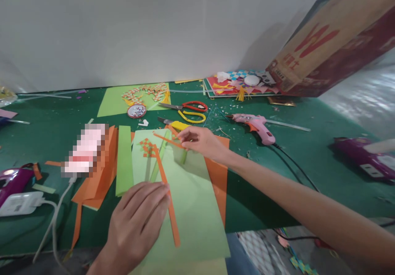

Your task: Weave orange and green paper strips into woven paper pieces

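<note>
My left hand [140, 215] is closed, its fingertips at a long orange paper strip [173, 221] that slants down over a pale green sheet [197, 209]. My right hand [200, 140] pinches another orange paper strip [166, 138] above the same sheet. Both strips run toward a small woven piece [146, 147] of orange and green checks at the sheet's upper left. A green paper strip [159, 164] lies slantwise between the hands. Under the sheet's right side shows orange paper [217, 184]. My left thumb is hidden.
Behind the sheet lie a yellow utility knife [177, 125], scissors [185, 107] and a dish of small beads [136, 111]. A pink glue gun [256, 127] rests at right, its cord trailing forward. Folded orange paper [98, 172] and a blurred-out phone-like object [86, 147] are at left. A paper bag [333, 40] stands back right.
</note>
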The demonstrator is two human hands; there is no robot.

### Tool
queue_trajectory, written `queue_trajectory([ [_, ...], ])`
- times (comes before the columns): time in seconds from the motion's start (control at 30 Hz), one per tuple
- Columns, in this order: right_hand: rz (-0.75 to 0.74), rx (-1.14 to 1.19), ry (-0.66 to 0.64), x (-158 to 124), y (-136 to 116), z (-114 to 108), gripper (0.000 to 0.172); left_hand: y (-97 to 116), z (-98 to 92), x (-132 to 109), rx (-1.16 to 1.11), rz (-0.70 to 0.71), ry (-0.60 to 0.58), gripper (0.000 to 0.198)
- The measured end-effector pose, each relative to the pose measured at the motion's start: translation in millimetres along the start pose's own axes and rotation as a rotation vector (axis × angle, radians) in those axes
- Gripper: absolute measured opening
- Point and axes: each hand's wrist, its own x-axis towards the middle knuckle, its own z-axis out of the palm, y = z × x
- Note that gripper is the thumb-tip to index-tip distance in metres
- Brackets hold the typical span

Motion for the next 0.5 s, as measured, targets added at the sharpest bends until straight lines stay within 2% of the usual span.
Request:
queue_trajectory([
  [0.07, 0.014, -0.027, 0.029, -1.8, 2.2, 1.0, 0.015, -0.5, -0.1, 2.3, -0.001, 0.000, 0.013, 0.009],
  [0.13, -0.036, -0.105, 0.096, -3.7, 4.1, 0.6, 0.013, -0.7, -0.5, 4.1, -0.005, 0.002, 0.023, 0.009],
  [0.3, -0.313, -0.430, 0.210, -11.6, 6.5, -4.6, 0.015, 0.6, -0.1, 4.2, -0.011, -0.002, 0.012, 0.009],
  [0.43, -0.621, -0.834, 0.117, -23.4, 9.4, -6.0, 0.025, 0.7, 0.2, 2.5, 0.001, 0.005, 0.004, 0.010],
  [0.5, -0.665, -1.004, 0.055, -27.8, 11.3, -4.3, 0.027, 0.3, 0.2, 2.4, 0.008, 0.006, 0.007, 0.010],
])
